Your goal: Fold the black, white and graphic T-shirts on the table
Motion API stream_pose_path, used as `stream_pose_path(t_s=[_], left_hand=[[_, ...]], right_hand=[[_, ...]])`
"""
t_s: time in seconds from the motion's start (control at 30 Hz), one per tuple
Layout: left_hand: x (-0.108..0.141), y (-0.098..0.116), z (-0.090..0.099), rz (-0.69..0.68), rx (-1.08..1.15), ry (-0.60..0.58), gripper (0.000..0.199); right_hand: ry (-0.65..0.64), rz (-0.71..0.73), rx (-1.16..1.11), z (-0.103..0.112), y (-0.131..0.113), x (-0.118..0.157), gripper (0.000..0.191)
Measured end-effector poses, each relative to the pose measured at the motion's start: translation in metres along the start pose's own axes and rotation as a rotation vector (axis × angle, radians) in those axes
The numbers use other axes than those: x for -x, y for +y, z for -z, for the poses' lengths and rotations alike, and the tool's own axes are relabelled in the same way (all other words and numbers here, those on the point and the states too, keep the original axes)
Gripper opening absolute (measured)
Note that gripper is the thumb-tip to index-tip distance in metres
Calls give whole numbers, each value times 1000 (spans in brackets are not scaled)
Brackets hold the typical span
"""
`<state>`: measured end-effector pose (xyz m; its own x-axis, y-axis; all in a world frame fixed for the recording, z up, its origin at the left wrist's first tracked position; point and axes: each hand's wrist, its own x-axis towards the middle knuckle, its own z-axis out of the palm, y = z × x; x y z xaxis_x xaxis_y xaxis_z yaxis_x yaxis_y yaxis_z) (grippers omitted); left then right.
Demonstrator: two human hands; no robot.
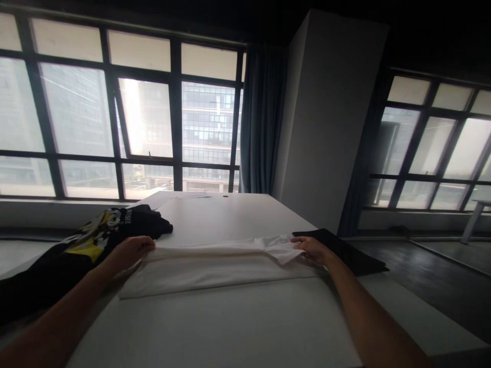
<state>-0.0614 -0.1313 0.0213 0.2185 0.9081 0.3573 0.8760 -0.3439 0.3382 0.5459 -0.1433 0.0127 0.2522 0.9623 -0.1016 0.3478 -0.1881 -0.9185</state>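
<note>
A white cloth garment lies across the white table in a long folded strip, its near edge flat on the tabletop. My left hand pinches the strip's far left corner between thumb and fingers. At the other end, my right hand grips the bunched far right part, where the fabric is creased. The upper layer is slightly raised between both hands. Which kind of garment it is cannot be made out.
Left of the table is a heap of black clothing with yellow and white print. Folded black fabric lies on the right side. Papers rest at the far edge. A pillar and blue curtain stand behind.
</note>
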Motion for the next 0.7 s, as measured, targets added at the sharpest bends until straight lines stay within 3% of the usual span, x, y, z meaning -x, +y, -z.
stream_pose_path(t_s=[0.1,0.2,0.27,0.33,0.43,0.5,0.6,0.7], left_hand=[[1,-5,-2,9,-19,-10,41],[0,-1,-13,-12,-43,64,53],[-1,5,-24,-51,-47,64,59],[-1,10,-36,-96,-53,-17,62],[-1,11,-47,-122,-100,-210,64],[-1,7,-50,-107,-143,-310,66],[-2,-1,-50,-55,-192,-375,68],[-4,0,-49,26,-244,-402,70]], right_hand=[[60,1,354,6,-1,5,39],[242,181,709,3,-12,10,32],[294,299,825,-9,-20,15,37],[216,328,876,-29,-25,20,49],[-39,256,964,-64,-23,25,62],[-143,189,1029,-83,-17,23,69],[-123,124,1102,-100,-8,11,75],[-93,244,1149,-106,-8,-10,68]])
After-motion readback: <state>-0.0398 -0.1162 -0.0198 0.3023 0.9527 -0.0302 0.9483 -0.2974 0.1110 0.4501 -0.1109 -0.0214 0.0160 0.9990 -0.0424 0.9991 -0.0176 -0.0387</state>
